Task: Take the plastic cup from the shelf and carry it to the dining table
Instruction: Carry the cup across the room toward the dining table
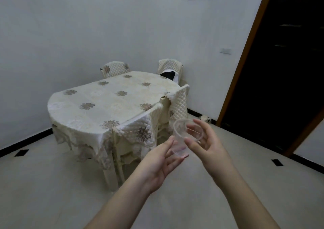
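A clear plastic cup [180,137] is held in front of me at chest height, tilted with its mouth toward me. My right hand [205,141] grips its rim and side with thumb and fingers. My left hand [161,160] supports the cup's base from below-left with its fingertips. The dining table [98,99], oval and covered in a cream floral cloth, stands ahead and to the left, a short distance beyond the cup.
Cream quilted chairs [178,104] surround the table, two at its near right edge and two at the back. A dark doorway [280,71] with a brown frame is on the right. Pale tiled floor [52,185] lies between me and the table.
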